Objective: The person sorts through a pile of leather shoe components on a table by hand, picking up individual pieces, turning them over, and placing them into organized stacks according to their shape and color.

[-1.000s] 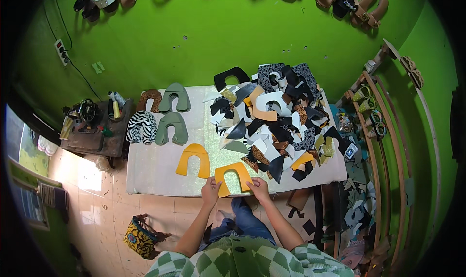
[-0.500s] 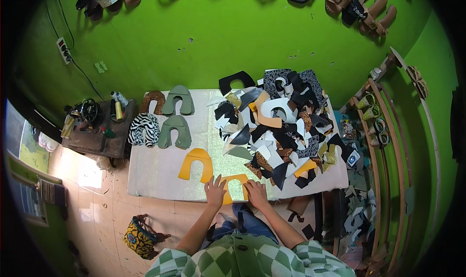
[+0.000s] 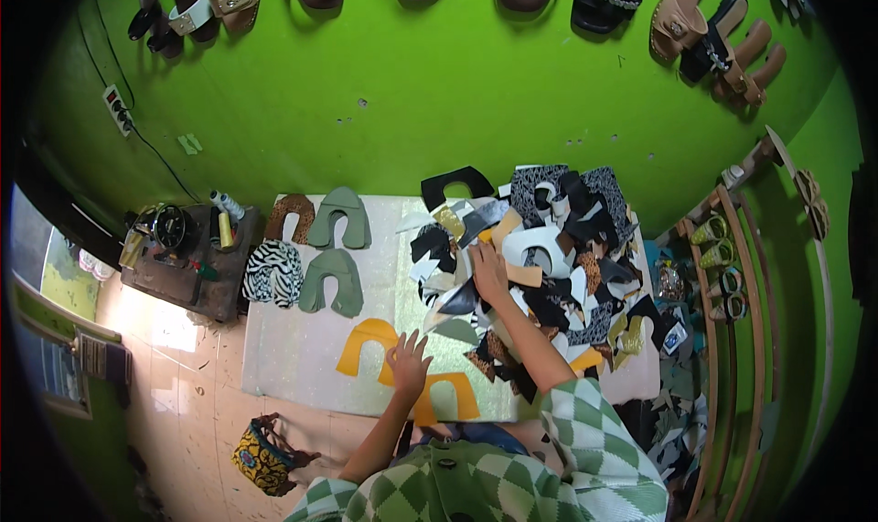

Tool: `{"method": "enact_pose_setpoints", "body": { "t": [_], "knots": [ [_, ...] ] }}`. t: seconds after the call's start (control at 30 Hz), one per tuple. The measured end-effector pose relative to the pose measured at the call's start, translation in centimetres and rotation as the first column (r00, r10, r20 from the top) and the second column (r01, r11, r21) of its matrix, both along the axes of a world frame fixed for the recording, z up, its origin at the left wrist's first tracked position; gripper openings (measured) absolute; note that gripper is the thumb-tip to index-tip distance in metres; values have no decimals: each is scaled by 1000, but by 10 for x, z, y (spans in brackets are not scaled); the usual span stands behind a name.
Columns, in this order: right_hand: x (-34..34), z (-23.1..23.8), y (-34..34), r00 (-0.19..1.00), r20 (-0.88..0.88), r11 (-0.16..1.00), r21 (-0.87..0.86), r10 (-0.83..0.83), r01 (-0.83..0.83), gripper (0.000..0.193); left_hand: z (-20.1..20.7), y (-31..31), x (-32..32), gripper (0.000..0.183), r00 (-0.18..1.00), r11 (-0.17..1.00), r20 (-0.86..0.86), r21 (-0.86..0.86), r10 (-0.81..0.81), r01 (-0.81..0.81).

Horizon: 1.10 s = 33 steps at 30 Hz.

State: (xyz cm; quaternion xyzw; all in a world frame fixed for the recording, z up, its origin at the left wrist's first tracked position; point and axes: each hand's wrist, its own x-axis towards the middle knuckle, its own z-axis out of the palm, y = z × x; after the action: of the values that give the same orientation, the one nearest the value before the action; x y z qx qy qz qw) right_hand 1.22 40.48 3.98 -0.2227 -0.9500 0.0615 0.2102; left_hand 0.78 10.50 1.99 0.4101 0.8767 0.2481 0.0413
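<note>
Two flat yellow U-shaped leather pieces lie near the table's front edge: one yellow piece at the left, the other yellow piece nearer me. Over the gap between them is my left hand, fingers spread, holding nothing. My right hand reaches into the pile of leather scraps, fingers stretched beside a small yellow scrap. Whether its fingertips touch that scrap is hard to tell. Around that hand lie a dark grey scrap, a tan curved piece and a white U-shaped piece.
Stacked U-shaped pieces stand at the table's left: green, more green, zebra print and leopard print. A sewing machine is further left, a wooden rack with sandals at the right. Sandals hang on the green wall.
My right hand has left the nearer yellow piece and moved up into the scrap pile. My left hand has come off that piece and lifted slightly. The view has tilted upward.
</note>
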Motion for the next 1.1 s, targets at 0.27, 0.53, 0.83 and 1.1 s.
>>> {"method": "enact_pose_setpoints", "body": {
  "t": [0.27,0.53,0.83,1.1],
  "knots": [
    [5,-5,95,946,316,994,106,-66,34,40,-8,7,4,51,997,998,58,21,53,-55],
    [43,-13,131,975,215,962,273,-55,-6,17,5,30,-23,50,996,996,70,63,53,-57],
    [116,49,203,877,13,851,247,-480,463,26,14,15,-37,48,993,991,82,98,85,-93],
    [135,73,206,919,6,919,-12,-395,395,26,1,31,-22,48,991,998,136,66,-11,2]
  ]
}}
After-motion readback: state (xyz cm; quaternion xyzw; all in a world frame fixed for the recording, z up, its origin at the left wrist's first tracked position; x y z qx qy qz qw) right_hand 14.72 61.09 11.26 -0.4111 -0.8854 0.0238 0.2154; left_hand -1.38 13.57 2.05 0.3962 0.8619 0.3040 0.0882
